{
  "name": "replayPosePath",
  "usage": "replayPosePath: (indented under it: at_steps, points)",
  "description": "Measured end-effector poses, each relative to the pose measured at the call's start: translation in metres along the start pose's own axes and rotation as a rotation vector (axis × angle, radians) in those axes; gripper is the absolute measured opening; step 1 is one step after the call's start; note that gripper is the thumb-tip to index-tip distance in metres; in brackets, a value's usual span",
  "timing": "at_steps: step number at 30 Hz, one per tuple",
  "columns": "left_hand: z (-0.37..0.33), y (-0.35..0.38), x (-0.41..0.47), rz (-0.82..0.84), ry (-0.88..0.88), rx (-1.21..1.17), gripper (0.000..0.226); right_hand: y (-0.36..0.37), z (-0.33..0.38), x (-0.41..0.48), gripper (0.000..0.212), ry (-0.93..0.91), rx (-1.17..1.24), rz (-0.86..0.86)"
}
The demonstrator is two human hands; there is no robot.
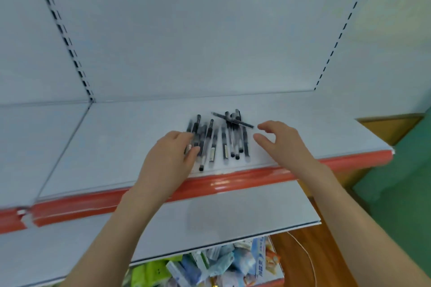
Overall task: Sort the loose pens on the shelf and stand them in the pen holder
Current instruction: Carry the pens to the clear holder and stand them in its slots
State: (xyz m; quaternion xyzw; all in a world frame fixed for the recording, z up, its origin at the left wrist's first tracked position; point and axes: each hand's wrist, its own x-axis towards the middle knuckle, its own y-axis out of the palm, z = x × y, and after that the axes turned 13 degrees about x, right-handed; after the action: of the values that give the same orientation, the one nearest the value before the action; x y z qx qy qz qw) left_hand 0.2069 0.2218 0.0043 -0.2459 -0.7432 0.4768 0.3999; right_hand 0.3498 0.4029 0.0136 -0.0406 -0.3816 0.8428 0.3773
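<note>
Several black and clear pens point(224, 137) lie loose in two rough clusters on the white shelf point(116, 137), near its red front edge. One pen point(233, 120) lies crosswise on top of the right cluster. My left hand point(172, 156) rests on the left cluster, fingers curled over a few pens point(198, 137). My right hand point(279, 140) hovers just right of the right cluster, fingers spread, holding nothing. No pen holder is in view.
A red price strip point(210, 184) runs along the shelf's front edge. A lower white shelf point(233, 216) juts out below it. Beneath that are colourful packaged goods point(210, 265). A wooden floor point(303, 251) and a green wall point(401, 193) lie to the right.
</note>
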Motion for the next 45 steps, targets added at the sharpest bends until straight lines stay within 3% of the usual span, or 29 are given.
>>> replayPosePath:
  at_steps: [10, 21, 28, 32, 36, 42, 45]
  points:
    - [-0.017, 0.017, 0.046, 0.285, -0.164, 0.174, 0.061, 0.019, -0.004, 0.065, 0.03, -0.001, -0.196, 0.128]
    - [-0.045, 0.012, 0.063, 0.35, -0.289, 0.243, 0.037, -0.003, -0.02, 0.08, 0.018, 0.062, -0.249, 0.176]
    - [-0.045, 0.026, 0.066, 0.263, -0.357, 0.152, 0.013, -0.021, -0.029, 0.079, 0.02, 0.043, 0.135, 0.064]
    - [-0.036, 0.035, 0.067, 0.203, -0.383, 0.119, 0.015, -0.033, -0.023, 0.074, 0.026, 0.024, 0.363, -0.006]
    - [-0.026, 0.031, 0.069, 0.175, -0.436, -0.114, 0.016, -0.037, -0.015, 0.071, 0.025, 0.03, 0.568, -0.042]
    - [-0.042, -0.006, 0.057, -0.052, -0.65, -1.246, 0.011, -0.037, 0.029, 0.059, 0.015, 0.068, 1.167, 0.081]
    - [-0.053, -0.024, 0.04, -0.177, -0.69, -1.43, 0.008, -0.018, 0.057, 0.05, 0.01, 0.045, 1.271, 0.185]
